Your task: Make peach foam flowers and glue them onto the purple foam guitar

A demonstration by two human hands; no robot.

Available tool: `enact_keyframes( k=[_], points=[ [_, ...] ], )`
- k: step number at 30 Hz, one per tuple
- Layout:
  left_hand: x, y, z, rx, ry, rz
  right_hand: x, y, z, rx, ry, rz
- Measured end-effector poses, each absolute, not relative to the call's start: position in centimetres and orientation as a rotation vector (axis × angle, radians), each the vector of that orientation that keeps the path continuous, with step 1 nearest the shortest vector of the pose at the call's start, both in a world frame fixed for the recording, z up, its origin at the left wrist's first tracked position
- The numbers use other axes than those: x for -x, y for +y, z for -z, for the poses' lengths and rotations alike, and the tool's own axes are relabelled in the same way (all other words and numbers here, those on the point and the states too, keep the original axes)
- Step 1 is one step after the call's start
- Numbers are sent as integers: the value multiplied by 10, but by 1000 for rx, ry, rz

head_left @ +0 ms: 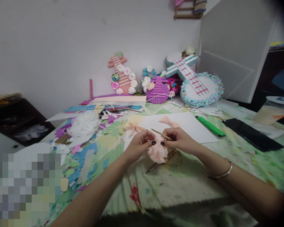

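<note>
Between both hands, above the front of the table, is a peach paper flower (158, 153) with layered petals. My left hand (142, 142) pinches its upper left edge between thumb and fingers. On the other side my right hand (177, 138) pinches the upper right edge, and a thin wooden stick (165, 136) slants across its fingers. Gold-handled scissors (174, 157) lie under and beside the flower, partly hidden by it. Two peach paper pieces, a spread one (134, 127) and a bunched one (170, 121), rest beyond the hands near a white sheet (191, 126).
A green marker (210, 126) and a black phone (253, 134) lie to the right. White string (84, 126) and many paper scraps (87, 160) cover the left. Decorated paper instruments, including a purple one (158, 93) and a white-blue one (201, 88), lean along the wall.
</note>
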State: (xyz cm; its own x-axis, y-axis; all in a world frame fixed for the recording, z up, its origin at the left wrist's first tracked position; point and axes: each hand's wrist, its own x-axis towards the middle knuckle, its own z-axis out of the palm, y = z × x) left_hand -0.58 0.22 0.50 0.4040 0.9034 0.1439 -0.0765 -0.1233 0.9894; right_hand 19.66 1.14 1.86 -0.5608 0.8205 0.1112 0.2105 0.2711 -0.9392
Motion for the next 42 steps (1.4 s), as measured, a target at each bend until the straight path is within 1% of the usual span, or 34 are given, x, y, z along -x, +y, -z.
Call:
enact_keyframes(
  k=[7, 12, 20, 25, 28, 36, 42],
  points=[
    [8, 0, -4, -1421, 710, -873, -197, 11, -15, 862, -1917, -1377],
    [6, -1, -5, -1422, 724, -938, -198, 11, -14, 868, -1915, -1311],
    [7, 0, -9, -1451, 854, -1096, -196, 10, -18, 1001, -2011, -1007],
    [4, -6, -17, -1668, 988, -1136, -196, 9, -15, 1017, -2120, -720],
    [3, -8, -18, -1703, 1008, -1162, -195, 8, -12, 1034, -2131, -632],
    [0, -4, -11, -1529, 961, -1147, -192, 7, -11, 1027, -2115, -678],
    [3, -6, -13, -1573, 986, -1128, -193, 6, -14, 1051, -2049, -796]
  ],
)
